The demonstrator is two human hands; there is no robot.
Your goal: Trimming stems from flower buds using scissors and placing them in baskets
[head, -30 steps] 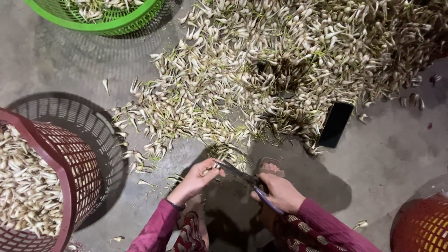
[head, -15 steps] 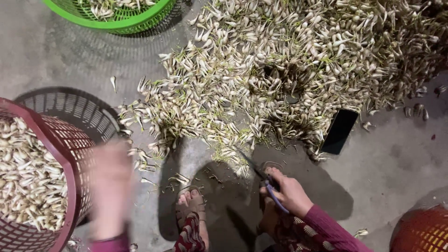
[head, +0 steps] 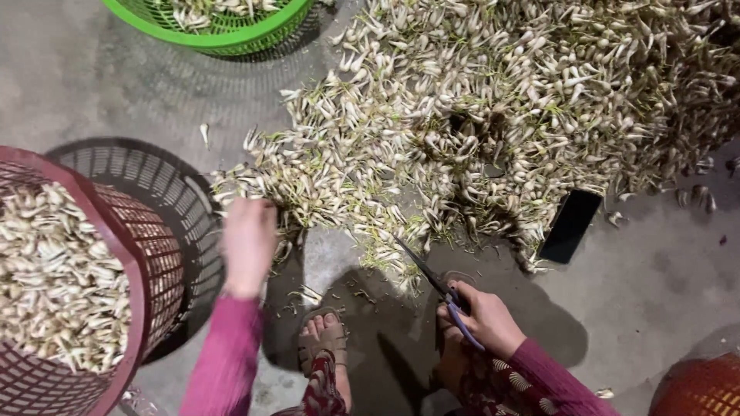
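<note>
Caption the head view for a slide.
Left hand reaches into a floor pile of pale bulbs; right hand holds scissors beside a dark red basket.

The grey concrete floor (head: 92, 100) carries a bulb heap (head: 501, 115), three baskets and perhaps a phone (head: 569, 226).

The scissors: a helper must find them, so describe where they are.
Start at the big pile of pale bulbs on the concrete floor. At its near edge, the right hand holds the scissors: dark blades, bluish handles, the only tool.
</note>
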